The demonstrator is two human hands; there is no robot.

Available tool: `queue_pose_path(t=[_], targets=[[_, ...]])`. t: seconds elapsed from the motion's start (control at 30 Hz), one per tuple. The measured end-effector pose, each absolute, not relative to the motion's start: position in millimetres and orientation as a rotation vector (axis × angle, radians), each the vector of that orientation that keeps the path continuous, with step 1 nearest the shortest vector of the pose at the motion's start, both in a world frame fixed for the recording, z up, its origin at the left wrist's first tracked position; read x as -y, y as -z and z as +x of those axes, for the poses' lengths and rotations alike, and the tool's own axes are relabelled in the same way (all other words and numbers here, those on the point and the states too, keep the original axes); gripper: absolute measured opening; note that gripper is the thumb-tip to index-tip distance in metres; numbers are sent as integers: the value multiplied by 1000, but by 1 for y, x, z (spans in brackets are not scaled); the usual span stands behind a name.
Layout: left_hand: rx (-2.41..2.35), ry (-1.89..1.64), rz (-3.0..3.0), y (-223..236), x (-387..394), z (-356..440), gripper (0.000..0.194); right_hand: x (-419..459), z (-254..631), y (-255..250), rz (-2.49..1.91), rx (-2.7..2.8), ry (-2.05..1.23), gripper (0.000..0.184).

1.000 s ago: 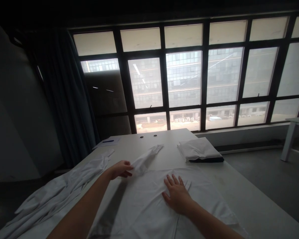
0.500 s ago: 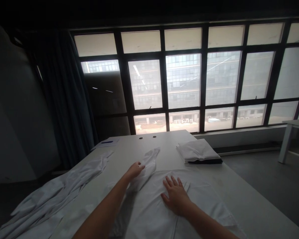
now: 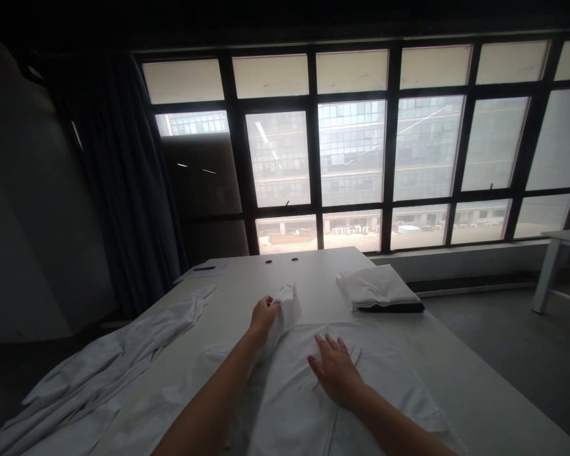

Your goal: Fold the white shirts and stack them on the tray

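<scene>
White fabric (image 3: 294, 392) lies spread over the near part of the white table (image 3: 479, 380). My left hand (image 3: 265, 315) pinches a lifted edge of white cloth (image 3: 287, 307), which stands up off the tabletop beside the spread part. My right hand (image 3: 337, 370) rests flat on the spread fabric, fingers stretched out, close to a narrow strip or cord (image 3: 356, 356) that shows past the fingers. Whether the lifted cloth and the spread fabric are one piece, I cannot tell.
A folded white stack (image 3: 377, 285) sits at the right edge with something black (image 3: 394, 308) under it. Rumpled white cloth (image 3: 104, 367) hangs over the left side. Paper with a blue pen (image 3: 204, 268) lies at the far left, and two cable holes (image 3: 294, 259) are at the back.
My left hand has moved slightly up and right, and the cloth in it is raised higher and bunched more. My right hand stays almost in place on the fabric.
</scene>
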State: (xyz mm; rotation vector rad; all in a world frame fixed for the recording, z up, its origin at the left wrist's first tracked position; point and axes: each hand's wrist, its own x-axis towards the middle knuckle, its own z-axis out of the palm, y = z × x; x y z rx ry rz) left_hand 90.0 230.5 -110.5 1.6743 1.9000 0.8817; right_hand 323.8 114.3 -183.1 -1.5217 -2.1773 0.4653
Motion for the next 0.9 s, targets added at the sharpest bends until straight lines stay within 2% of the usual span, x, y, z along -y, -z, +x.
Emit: queue_pose_path(t=[0.1, 0.2, 0.23, 0.3, 0.4, 0.47, 0.57, 0.63, 0.77, 0.9], targets=[[-1677, -970, 1762, 73, -200, 88, 29, -113, 324, 183, -1482, 2181, -489, 75], [-1387, -865, 1866, 31, -146, 76, 28, -118, 326, 184, -1466, 2066, -557, 75], [-1256, -735, 1899, 19, -126, 70, 28, -121, 327, 183, -1468, 1984, -604, 75], [-872, -163, 1846, 3, -90, 54, 32, -129, 331, 181, -1466, 1779, -722, 80], [-928, 94, 1813, 8, -62, 19, 37, -138, 334, 175, -1378, 1643, -832, 85], [-1236, 63, 1885, 29, -64, -10, 37, -137, 330, 172, -1292, 1710, -853, 74], [-1686, -187, 1844, 69, -86, -53, 38, -121, 314, 170, -1233, 1860, -917, 58], [-1769, -301, 1777, 91, -103, -73, 41, -103, 300, 170, -1258, 1991, -895, 64], [-1867, -523, 1540, 119, -130, -86, 48, -75, 282, 172, -1216, 2223, -736, 88], [-1964, -787, 1345, 139, -152, -88, 43, -72, 275, 173, -1057, 2070, -959, 90]])
